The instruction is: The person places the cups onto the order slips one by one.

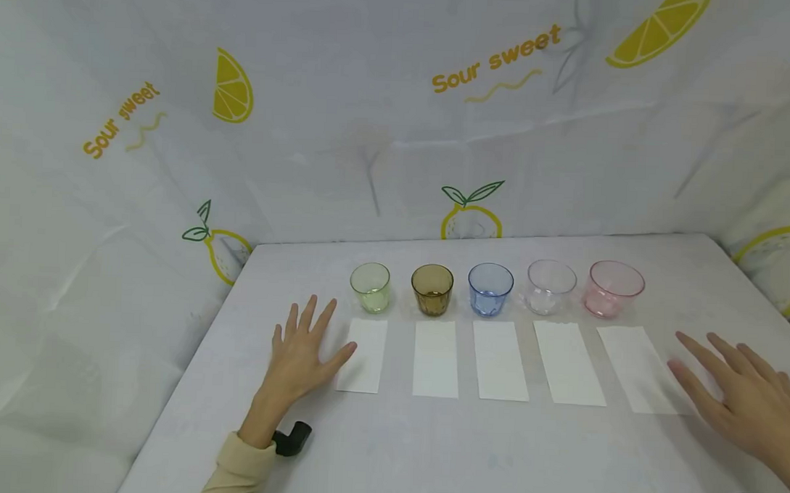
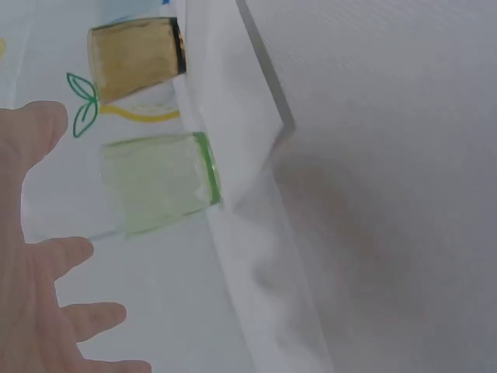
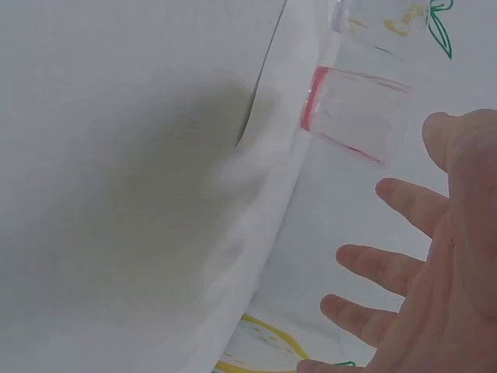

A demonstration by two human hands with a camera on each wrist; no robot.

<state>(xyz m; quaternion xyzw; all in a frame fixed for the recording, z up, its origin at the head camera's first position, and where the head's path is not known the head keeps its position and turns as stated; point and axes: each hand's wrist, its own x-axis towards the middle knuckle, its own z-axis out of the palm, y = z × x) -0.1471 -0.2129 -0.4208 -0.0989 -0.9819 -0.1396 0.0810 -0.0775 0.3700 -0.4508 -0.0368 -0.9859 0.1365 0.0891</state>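
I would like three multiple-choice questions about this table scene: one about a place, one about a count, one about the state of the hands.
1. Which cup stands nearest the left hand?
A. pink cup
B. green cup
C. blue cup

2. How many paper strips lie in front of the cups?
A. three
B. four
C. five

3. How are the two hands?
A. both open, fingers spread, holding nothing
B. both gripping cups
C. the right hand pinching a strip

Answers:
1 B: the green cup is at the row's left end, just beyond that hand.
2 C: one strip lies before each of the five cups, such as the middle strip.
3 A: the left hand and right hand show straight fingers.
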